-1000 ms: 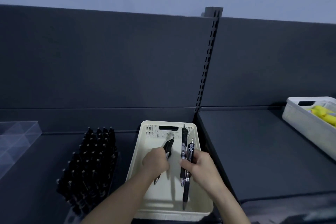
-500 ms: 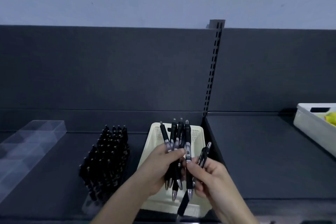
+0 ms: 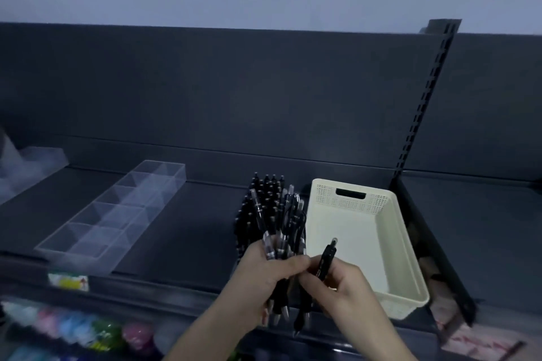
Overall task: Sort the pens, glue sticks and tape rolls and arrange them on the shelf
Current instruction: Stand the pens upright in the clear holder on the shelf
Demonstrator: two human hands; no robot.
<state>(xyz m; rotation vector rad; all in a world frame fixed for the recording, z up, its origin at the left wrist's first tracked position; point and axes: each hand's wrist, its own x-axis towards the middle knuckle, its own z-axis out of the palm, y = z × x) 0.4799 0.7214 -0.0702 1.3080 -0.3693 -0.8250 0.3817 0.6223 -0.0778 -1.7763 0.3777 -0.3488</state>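
Since your view swung left a moment ago, the tray (image 3: 111,214) (clear, rigid, split into square cells) now sits fully in sight on the shelf (image 3: 190,240). To its right stands the rack (image 3: 265,187) of upright black pens. Your left hand (image 3: 269,275) grips a fanned bundle (image 3: 282,296) of glossy pens, silver tips down; a second ago it held one. Your right hand (image 3: 343,287) pinches a single pen (image 3: 325,261) beside the bundle. The basket (image 3: 349,199), cream perforated plastic, has been emptied, so the pens look ready for placing.
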